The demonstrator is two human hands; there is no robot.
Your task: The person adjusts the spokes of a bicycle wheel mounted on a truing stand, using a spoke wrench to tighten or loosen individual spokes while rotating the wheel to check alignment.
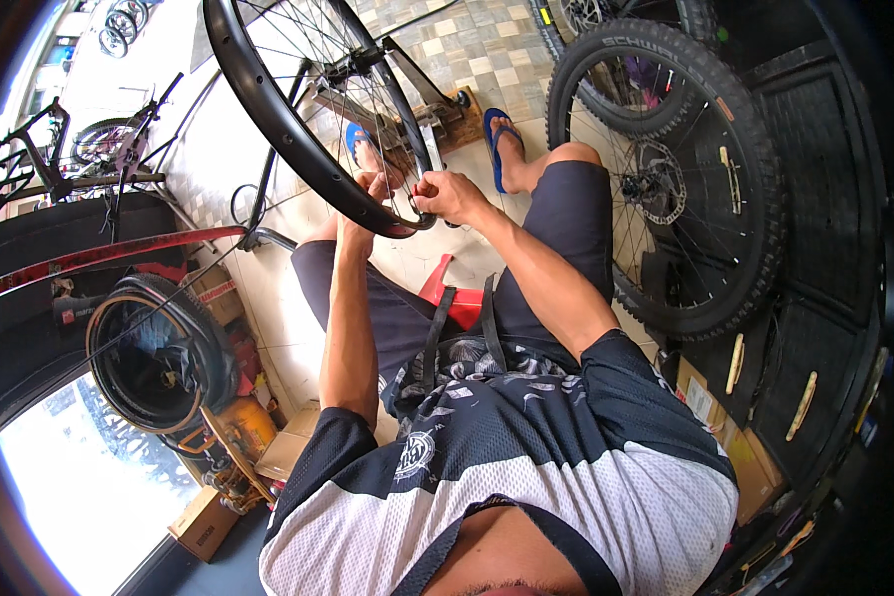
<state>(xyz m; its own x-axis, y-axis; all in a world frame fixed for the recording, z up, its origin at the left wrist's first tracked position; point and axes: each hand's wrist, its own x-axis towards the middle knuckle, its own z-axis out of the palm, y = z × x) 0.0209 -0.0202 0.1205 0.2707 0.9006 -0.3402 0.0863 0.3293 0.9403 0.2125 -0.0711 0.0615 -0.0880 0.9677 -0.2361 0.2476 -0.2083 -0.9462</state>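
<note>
A bare black bicycle rim (290,137), laced with spokes to a hub (356,66), stands upright before me in a metal wheel stand (414,79). My left hand (366,199) reaches past the rim's near part, fingers bent together beside the spokes; whatever they pinch is too small to make out. Just to its right, my right hand (451,197) is closed at the rim's near right edge, thumb and fingers pressed together. What it grips is hidden. No tyre is on this rim.
The stand has a wooden base (464,127) between my feet. A wheel with a knobby tyre (765,199) leans at my right against dark panels. Loose tyres (104,348) and cardboard boxes (204,521) crowd the left. Bike frames (40,164) are at the far left.
</note>
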